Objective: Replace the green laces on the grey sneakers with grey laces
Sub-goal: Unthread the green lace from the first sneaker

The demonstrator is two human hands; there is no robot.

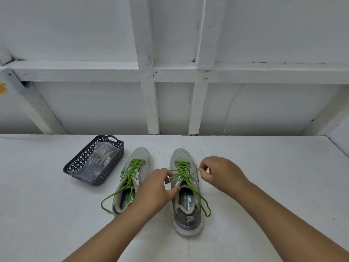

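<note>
Two grey sneakers are seen side by side on the white surface (264, 176) in the lower middle of the frame, toes pointing toward the top. The right sneaker (186, 193) is worked on by both hands. A strand of its green lace (184, 172) is pinched between the curled fingers of the left hand (157, 188), just left of the shoe's tongue; another strand is pinched by the thumb and forefinger of the right hand (219, 172), just right of the eyelets. The lace is stretched between the two hands across the top of the shoe, and its loose ends are trailed down along the shoe's right side to the surface.

The left sneaker (132, 178) is partly covered by the left forearm; its green lace (130, 178) is left threaded, with a long loop lying on the surface at its left.

A dark perforated basket (75, 167) is placed at the left of the sneakers, well apart from the hands. A clear plastic bag (98, 159) holding pale laces is contained in it.
</note>
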